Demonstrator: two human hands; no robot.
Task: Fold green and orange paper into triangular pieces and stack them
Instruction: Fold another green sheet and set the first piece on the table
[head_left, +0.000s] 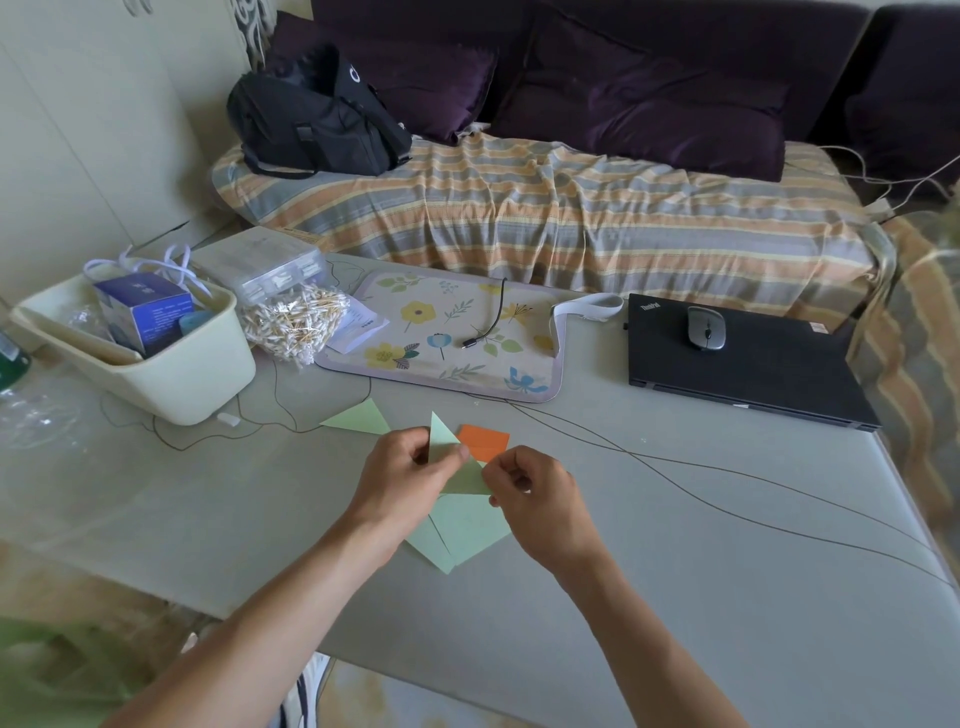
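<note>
While both hands work above the grey bench (675, 597), the left hand (402, 480) and right hand (535, 499) each pinch the light green folded paper piece (457, 467) between them. Just behind lies an orange paper square (485, 441). Farther right, a black laptop (748, 374) reads "ThinkPad".

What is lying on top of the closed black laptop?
A grey mouse rests on the lid of the laptop, near its back edge. A small sticker sits at the far right corner. Nothing else shows on it; what is under the mouse is covered.
</note>
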